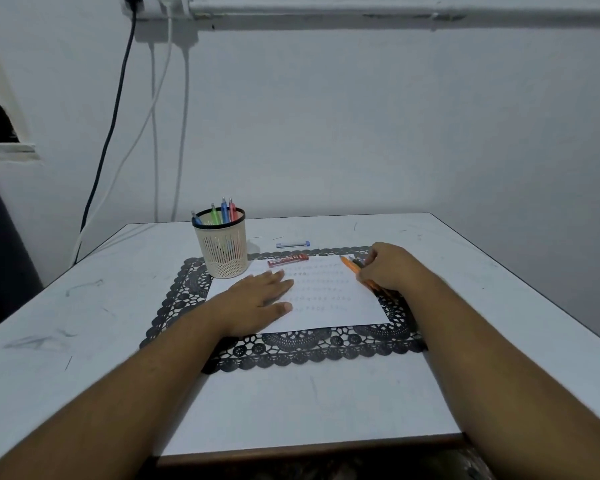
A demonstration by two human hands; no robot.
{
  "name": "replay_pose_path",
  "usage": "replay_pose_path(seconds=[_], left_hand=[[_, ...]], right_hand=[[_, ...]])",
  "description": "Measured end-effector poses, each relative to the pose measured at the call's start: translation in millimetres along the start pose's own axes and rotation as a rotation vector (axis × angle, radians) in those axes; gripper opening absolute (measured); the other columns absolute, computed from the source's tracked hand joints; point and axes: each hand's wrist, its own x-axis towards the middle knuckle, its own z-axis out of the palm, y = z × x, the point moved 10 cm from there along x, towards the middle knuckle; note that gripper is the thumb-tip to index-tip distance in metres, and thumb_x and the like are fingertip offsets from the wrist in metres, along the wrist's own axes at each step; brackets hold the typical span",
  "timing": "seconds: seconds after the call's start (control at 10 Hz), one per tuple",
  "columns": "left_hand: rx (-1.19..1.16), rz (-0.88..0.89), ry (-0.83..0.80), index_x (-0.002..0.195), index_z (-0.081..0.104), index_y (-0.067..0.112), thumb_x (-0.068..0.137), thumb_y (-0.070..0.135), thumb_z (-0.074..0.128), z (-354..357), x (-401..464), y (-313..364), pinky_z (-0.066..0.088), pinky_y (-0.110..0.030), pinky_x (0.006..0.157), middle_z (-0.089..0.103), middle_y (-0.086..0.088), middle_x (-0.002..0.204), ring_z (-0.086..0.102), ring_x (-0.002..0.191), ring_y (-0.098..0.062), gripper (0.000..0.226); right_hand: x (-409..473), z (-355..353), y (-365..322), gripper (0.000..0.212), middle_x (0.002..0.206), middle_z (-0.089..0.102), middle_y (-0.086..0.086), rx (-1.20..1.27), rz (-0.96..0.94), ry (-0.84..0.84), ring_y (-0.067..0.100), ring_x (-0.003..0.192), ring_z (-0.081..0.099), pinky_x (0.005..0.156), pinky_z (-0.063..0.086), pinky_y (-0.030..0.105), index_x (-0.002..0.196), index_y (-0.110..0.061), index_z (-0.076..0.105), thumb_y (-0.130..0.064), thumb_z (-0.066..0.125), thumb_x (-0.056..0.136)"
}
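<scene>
White desk [326,403] carries a lace mat [291,348] and paper [326,306]; left hand [257,299] presses flat, fingers straight, while right hand [392,268] closes its grip around seemingly several pencils [352,265].

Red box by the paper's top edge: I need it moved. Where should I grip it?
Probably pinch the red box across its long sides at the middle, from above: it lies flat, lengthwise left to right, with both long sides free.
</scene>
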Motion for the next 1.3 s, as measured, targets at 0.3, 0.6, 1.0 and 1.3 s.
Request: replay_pose_path(seconds=[0.3,0.6,1.0,1.3], left_hand=[[0.003,-0.002,-0.001,0.166,0.016,0.035,0.108,0.058,0.032,-0.7,0.1,0.8,-0.001,-0.036,0.13,0.002,0.011,0.174,-0.003,0.159,-0.007,0.064],[-0.058,-0.012,0.317,0.159,0.035,0.034,0.103,0.055,0.051,-33.0,-10.6,0.3,0.02,-0.043,0.125,0.016,0.008,0.17,0.01,0.157,-0.014,0.062],[0.092,0.025,0.653,0.109,0.069,0.03,0.103,0.035,0.059,-79.8,-28.4,16.9,0.044,-0.031,0.072,0.073,0.009,0.094,0.062,0.081,-0.013,0.013],[-0.123,-0.14,0.487,0.084,0.064,0.029,0.102,0.044,0.047,-59.9,-25.7,-33.0,0.05,-0.034,0.06,0.064,0.011,0.078,0.059,0.072,-0.008,0.028]], right_hand=[[-0.9,3.2,-7.3,0.025,0.096,0.068,0.004,-0.117,-0.016,0.014,0.026,0.097,0.066,0.076,0.051,0.035,0.084,-0.017,0.063,-0.033,0.082,0.079],[-13.1,-1.1,-47.6,0.025,0.072,0.061,-0.001,0.156,-0.252,0.129,0.019,0.064,0.053,0.061,0.04,0.032,0.072,-0.022,0.06,-0.03,0.073,0.092],[-30.5,67.5,-143.0,0.018,0.074,0.07,-0.01,0.381,-0.56,-0.19,-0.003,0.056,0.054,0.057,0.042,0.015,0.084,-0.02,0.072,-0.03,0.07,0.099],[-7.9,42.2,-87.7,0.013,0.092,0.075,0.014,0.764,-0.334,-0.012,0.005,0.057,0.051,0.055,0.043,0.014,0.096,-0.006,0.075,-0.013,0.066,0.102]])
